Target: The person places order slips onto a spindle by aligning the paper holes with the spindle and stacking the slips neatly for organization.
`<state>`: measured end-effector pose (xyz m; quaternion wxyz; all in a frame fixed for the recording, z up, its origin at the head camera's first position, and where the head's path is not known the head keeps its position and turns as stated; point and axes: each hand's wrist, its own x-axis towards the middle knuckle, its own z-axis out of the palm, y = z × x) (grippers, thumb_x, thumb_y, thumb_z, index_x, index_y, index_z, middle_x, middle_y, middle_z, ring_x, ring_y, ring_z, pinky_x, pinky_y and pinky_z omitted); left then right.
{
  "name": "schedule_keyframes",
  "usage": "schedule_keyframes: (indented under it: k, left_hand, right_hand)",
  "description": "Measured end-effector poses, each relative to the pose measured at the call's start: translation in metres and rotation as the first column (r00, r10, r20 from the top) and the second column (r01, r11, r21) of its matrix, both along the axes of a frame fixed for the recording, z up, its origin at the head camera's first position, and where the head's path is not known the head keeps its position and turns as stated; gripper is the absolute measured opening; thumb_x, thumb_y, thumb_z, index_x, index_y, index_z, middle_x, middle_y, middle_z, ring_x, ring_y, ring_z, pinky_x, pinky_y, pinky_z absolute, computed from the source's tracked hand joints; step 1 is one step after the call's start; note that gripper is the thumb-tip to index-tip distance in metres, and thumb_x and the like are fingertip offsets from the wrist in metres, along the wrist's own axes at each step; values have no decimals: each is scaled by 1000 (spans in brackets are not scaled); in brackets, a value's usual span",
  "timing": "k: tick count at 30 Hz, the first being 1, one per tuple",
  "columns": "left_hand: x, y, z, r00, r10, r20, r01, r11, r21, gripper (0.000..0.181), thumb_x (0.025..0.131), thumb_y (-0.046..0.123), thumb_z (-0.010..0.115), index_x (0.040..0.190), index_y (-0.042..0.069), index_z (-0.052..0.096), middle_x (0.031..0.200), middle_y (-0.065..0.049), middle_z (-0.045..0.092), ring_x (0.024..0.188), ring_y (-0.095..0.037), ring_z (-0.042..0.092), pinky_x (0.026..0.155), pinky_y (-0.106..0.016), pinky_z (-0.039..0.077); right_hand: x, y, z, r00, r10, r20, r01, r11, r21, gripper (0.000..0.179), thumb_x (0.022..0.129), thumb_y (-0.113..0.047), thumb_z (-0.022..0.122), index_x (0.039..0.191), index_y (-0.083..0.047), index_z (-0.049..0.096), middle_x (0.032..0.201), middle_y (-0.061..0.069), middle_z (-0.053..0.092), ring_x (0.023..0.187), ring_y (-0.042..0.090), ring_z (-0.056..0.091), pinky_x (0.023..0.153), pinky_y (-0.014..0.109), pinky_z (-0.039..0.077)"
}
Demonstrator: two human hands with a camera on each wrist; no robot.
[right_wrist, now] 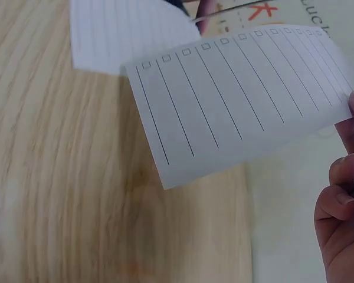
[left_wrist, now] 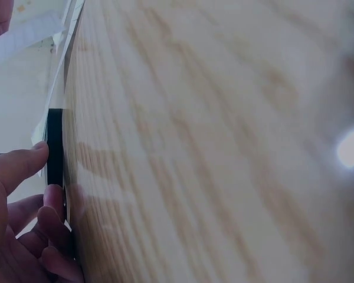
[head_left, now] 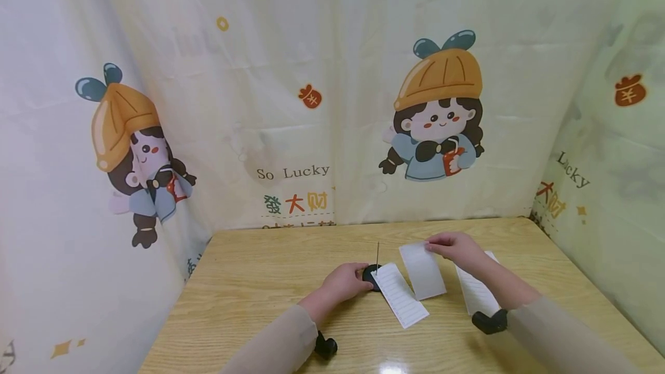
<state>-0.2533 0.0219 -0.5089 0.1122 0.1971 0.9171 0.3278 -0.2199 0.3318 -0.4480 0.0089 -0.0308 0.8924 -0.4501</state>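
Observation:
My left hand (head_left: pixel 343 283) grips the edge of a bill spike's round black base (head_left: pixel 368 279), thumb on top and fingers at its side. A thin metal spike (head_left: pixel 377 254) rises upright from that base. One lined paper sheet (head_left: pixel 401 298) lies over the base's right side, its upper corner at the foot of the spike. In my right hand (head_left: pixel 459 251), a second checklist sheet (right_wrist: pixel 224 94) is pinched by its edge and held in the air right of the spike. Its printed side, with small boxes and lines, shows in the right wrist view.
Beneath my right forearm another lined sheet (head_left: pixel 474 292) lies on the wooden table (head_left: pixel 260 281). A printed curtain (head_left: pixel 280 103) hangs behind the table and along its sides. Black wrist devices (head_left: pixel 326 346) sit on both sleeves.

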Motion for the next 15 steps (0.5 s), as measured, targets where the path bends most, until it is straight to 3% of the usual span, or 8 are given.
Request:
schedule_keyframes:
  k: [15]
  left_hand:
    - [-1, -1, -2, 1000, -9, 7, 9, 1000, -6, 59, 85, 36, 78, 138, 18, 60, 66, 5, 49, 57, -12, 43, 55, -29, 33]
  right_hand:
    - [-12, -30, 10, 999, 29, -16, -31, 996, -87, 42, 92, -40, 70, 117, -6, 72, 113, 7, 68, 100, 29, 57, 81, 41, 48]
